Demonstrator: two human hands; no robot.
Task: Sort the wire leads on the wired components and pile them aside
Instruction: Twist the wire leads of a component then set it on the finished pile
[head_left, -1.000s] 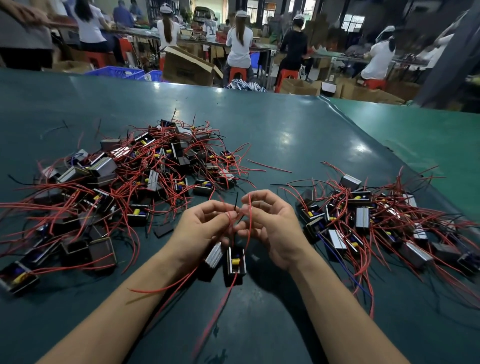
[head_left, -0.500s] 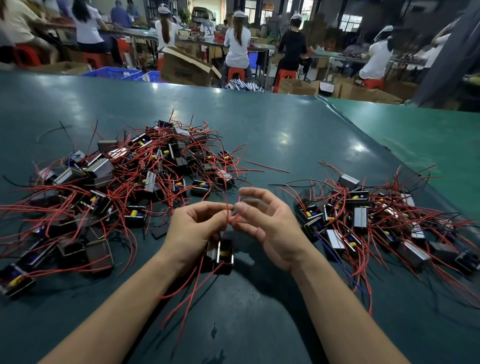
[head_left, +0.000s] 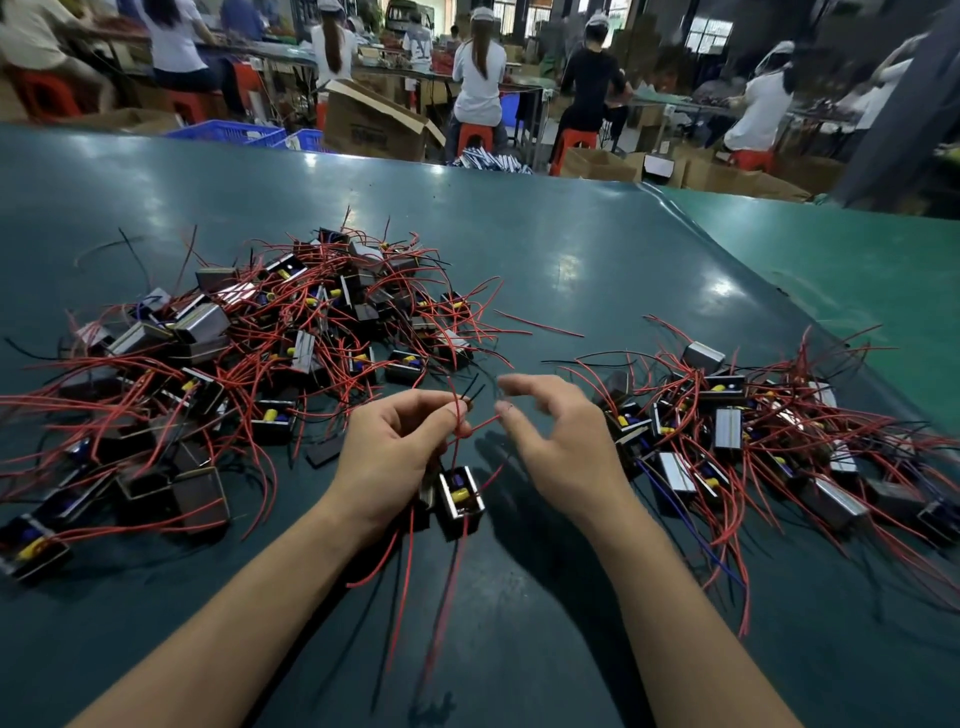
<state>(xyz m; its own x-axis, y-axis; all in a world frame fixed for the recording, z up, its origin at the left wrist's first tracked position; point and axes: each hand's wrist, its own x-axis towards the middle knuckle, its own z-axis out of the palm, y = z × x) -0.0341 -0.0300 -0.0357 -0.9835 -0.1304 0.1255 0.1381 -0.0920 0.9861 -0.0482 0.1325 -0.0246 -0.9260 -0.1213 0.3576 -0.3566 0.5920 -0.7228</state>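
Sorting partly done. The left hand (head_left: 400, 457) pinches the red wire leads (head_left: 457, 415) of a wired component (head_left: 460, 496) dangling near the table's (head_left: 571, 249) front edge; the right hand (head_left: 556, 441) hovers released. The larger unsorted heap (head_left: 249, 343) lies toward the left edge, the sorted pile (head_left: 753, 431) toward the right.

Dark teal surface (head_left: 545, 249) carries two heaps of wired components: a larger left pile (head_left: 249, 353), a smaller right pile (head_left: 753, 431). One loose red lead (head_left: 537, 325) lies between.
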